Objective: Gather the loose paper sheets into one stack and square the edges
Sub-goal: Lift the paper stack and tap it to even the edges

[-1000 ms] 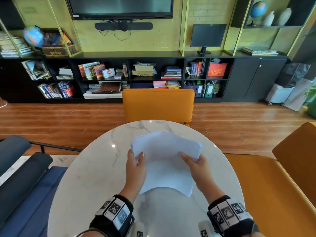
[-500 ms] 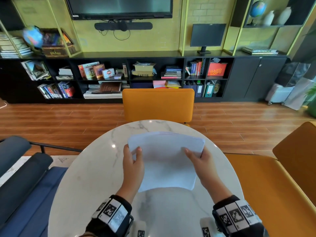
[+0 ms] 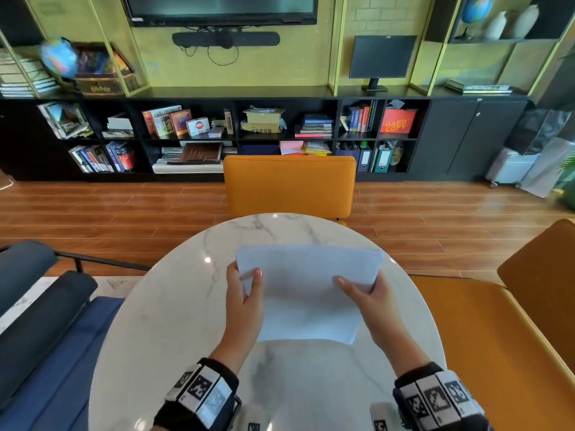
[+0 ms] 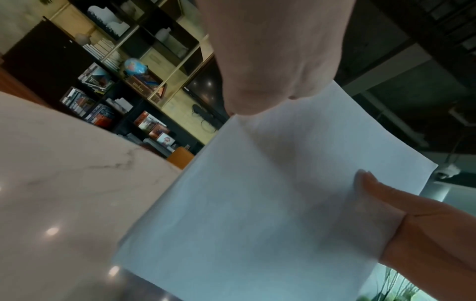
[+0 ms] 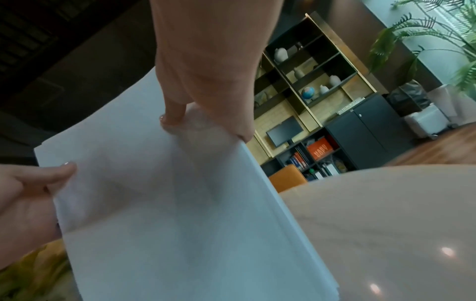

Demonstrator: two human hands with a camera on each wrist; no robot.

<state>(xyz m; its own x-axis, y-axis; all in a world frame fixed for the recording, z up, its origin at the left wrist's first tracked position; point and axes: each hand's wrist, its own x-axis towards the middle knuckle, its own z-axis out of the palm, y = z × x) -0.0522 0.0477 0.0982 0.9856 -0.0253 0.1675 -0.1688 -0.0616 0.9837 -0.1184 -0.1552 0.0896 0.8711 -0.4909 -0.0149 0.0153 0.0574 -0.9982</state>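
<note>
Grip: the left hand [image 3: 244,293] pinches the left edge of the paper stack [image 3: 308,290], thumb on the upper face and fingers behind; the right hand [image 3: 368,295] pinches the right edge in the same way. The stack is held tilted above the round marble desk [image 3: 161,321], its lower edge near the surface. An orange chair [image 3: 289,185] stands beyond the desk.
</note>
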